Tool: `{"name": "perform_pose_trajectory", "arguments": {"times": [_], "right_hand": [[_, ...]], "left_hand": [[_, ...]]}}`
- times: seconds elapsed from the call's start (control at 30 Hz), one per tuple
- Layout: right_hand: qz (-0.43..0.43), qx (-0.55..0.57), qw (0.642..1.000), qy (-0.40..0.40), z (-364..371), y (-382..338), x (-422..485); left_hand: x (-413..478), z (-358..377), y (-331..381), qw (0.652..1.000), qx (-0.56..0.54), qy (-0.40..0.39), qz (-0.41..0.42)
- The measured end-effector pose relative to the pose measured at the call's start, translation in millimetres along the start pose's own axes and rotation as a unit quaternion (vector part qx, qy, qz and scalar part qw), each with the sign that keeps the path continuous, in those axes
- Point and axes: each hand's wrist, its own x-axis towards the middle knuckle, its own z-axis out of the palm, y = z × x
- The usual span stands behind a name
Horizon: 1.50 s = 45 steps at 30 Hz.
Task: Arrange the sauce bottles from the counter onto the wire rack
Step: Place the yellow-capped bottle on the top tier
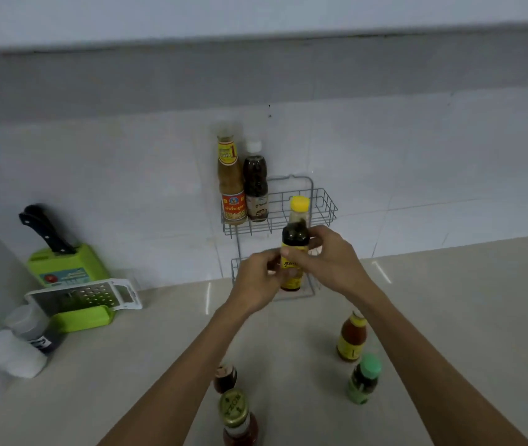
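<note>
A two-tier wire rack (327,206) hangs on the tiled wall. Its upper basket holds a tall tan sauce bottle (230,185) and a dark bottle with a white cap (255,185), both at the left. In front of the rack I hold a dark sauce bottle with a yellow cap and yellow label (295,239) upright. My right hand (330,262) grips its middle and my left hand (256,281) touches its lower left side. On the counter nearer me stand an orange sauce bottle (351,338), a green-capped bottle (364,379), a small dark jar (225,378) and a gold-lidded bottle (238,420).
At the left of the counter (127,365) a green knife block (63,262) with a black-handled knife stands by the wall. A white grater (86,296) on a green box lies in front of it. Two plastic containers (21,342) lie at the far left.
</note>
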Motion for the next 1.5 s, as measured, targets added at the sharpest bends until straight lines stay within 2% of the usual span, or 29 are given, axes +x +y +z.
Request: {"name": "perform_pose_trajectory", "arguments": {"times": [0.1, 0.2, 0.27, 0.33, 0.4, 0.47, 0.7, 0.93, 1.03, 1.2, 1.4, 1.5], "right_hand": [[-0.023, 0.001, 1.000, -0.015, -6, -16, 30], [-0.065, -0.013, 0.997, 0.028, -12, -34, 63], [-0.064, 0.002, 0.996, 0.058, -13, -42, 87], [-0.051, 0.015, 0.996, 0.066, -12, -43, 111], [-0.037, -0.001, 0.998, 0.047, -8, -38, 134], [-0.019, -0.034, 0.999, 0.022, 0, -30, 151], [-0.008, -0.074, 0.997, -0.014, 26, -14, 180], [0.010, -0.102, 0.994, -0.046, 22, -8, 184], [-0.012, -0.115, 0.992, -0.059, 25, -7, 179], [-0.022, -0.119, 0.992, -0.021, 20, -11, 162], [-0.057, -0.124, 0.990, 0.029, 11, -18, 120], [-0.060, -0.125, 0.990, 0.013, 17, -18, 84]], "left_hand": [[30, -15, 15, 0.998, -0.001, 0.047, 0.037], [59, -32, 29, 0.995, -0.046, 0.066, 0.055], [79, -42, 31, 0.997, -0.028, 0.059, 0.038], [96, -47, 23, 0.999, 0.038, 0.038, 0.008], [106, -48, 10, 0.994, 0.106, 0.018, -0.005], [111, -48, 0, 0.992, 0.127, 0.004, -0.019], [113, -44, -11, 0.995, 0.076, 0.009, -0.056], [112, -44, -8, 0.996, 0.067, 0.007, -0.059], [108, -45, -5, 0.997, 0.064, 0.009, -0.050], [89, -50, 0, 0.998, 0.044, 0.043, -0.022], [54, -50, -2, 0.998, 0.019, 0.056, -0.033], [28, -52, -3, 0.997, -0.005, 0.056, -0.057]]}}
